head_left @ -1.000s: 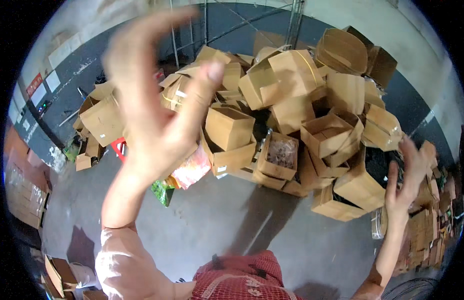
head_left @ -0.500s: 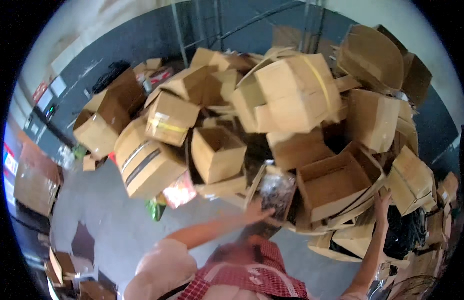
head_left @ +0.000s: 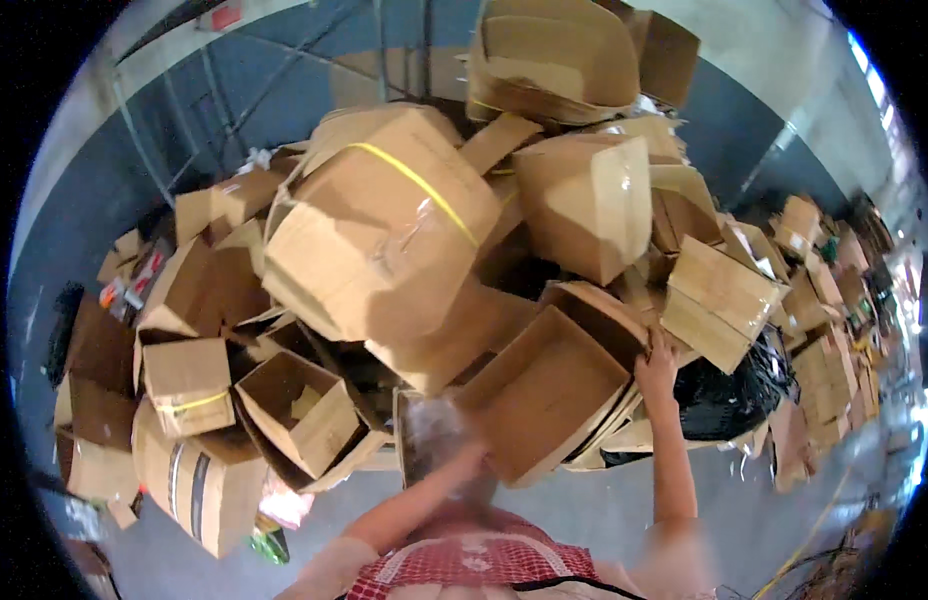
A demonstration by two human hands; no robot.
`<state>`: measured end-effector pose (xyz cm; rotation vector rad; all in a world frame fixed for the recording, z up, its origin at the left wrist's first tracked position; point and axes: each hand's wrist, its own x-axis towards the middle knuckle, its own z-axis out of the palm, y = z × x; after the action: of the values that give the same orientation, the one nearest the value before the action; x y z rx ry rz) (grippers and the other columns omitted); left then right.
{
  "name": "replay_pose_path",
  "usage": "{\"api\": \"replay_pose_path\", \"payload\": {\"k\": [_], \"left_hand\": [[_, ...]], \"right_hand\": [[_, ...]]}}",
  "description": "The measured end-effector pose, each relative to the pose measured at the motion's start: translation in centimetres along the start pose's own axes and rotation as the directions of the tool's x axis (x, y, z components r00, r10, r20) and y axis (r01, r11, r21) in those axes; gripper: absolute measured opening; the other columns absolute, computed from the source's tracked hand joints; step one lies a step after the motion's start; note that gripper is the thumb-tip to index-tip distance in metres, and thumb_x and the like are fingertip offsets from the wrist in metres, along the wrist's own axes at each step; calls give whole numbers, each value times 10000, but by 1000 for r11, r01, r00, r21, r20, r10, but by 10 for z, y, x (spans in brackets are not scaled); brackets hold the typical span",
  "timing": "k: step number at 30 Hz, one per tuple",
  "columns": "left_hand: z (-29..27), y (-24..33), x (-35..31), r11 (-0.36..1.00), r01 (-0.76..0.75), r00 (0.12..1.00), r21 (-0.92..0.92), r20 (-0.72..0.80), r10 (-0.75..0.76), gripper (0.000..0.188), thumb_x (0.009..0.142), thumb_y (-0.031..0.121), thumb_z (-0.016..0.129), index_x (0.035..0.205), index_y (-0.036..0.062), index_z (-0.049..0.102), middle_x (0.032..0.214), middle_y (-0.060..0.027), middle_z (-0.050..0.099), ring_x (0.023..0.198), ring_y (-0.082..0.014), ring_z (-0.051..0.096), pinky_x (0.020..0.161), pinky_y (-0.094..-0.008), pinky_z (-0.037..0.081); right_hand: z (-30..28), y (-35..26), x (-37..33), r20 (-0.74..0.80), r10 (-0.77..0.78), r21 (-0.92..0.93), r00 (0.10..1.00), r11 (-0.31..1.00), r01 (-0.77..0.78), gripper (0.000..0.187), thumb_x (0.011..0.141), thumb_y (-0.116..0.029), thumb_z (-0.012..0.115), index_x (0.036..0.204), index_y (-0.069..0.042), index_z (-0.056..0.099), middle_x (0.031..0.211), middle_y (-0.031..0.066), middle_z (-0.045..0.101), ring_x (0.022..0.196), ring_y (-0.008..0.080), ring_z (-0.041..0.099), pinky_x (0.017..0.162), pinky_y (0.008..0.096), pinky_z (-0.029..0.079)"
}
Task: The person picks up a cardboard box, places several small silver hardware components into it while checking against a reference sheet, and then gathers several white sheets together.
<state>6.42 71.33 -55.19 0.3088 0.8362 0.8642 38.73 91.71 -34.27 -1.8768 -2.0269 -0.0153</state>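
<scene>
An open brown cardboard box (head_left: pixel 559 390) lies tilted in front of me, its hollow side facing up. My right hand (head_left: pixel 657 362) grips the cardboard at its right side, fingers closed over the edge. At the box's lower left corner is my left hand (head_left: pixel 472 460), blurred, with its fingers not clearly visible. Clear plastic wrap (head_left: pixel 434 425) lies just left of that hand, in a narrow carton. Behind stands a large carton (head_left: pixel 374 240) with a yellow strap.
Cardboard boxes are heaped all round, with a tall open box (head_left: pixel 554 60) on top at the back. Right of my right hand sit a closed carton (head_left: pixel 722 300) and a black plastic bag (head_left: pixel 739 390). A striped carton (head_left: pixel 199 480) rests at the left. Grey floor (head_left: pixel 584 510) shows nearest me.
My view has swung to the right. My left hand has moved from the plastic-wrapped carton to the open box's corner. The open box is tilted more; my right hand stays at its right side.
</scene>
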Motion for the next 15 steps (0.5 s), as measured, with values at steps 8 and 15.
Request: {"api": "replay_pose_path", "payload": {"k": [8, 15], "left_hand": [[-9, 71, -162, 972, -77, 889, -221, -457, -34, 287, 948, 248, 565, 1127, 39, 647, 1094, -99, 659, 941, -277, 635, 756, -395, 539], [-223, 1, -213, 947, -250, 707, -201, -706, 37, 217, 881, 283, 556, 902, 90, 653, 680, -8, 460, 559, -172, 416, 483, -312, 344]], "right_hand": [[-92, -174, -97, -394, -381, 180, 836, 860, 477, 528, 778, -86, 681, 1303, -87, 627, 1426, 123, 542, 1359, 456, 420, 1097, 530, 407], [-85, -255, -143, -292, -475, 350, 830, 755, 555, 652, 733, -253, 724, 1357, -117, 590, 1471, 108, 501, 1385, 466, 388, 1061, 530, 454]]}}
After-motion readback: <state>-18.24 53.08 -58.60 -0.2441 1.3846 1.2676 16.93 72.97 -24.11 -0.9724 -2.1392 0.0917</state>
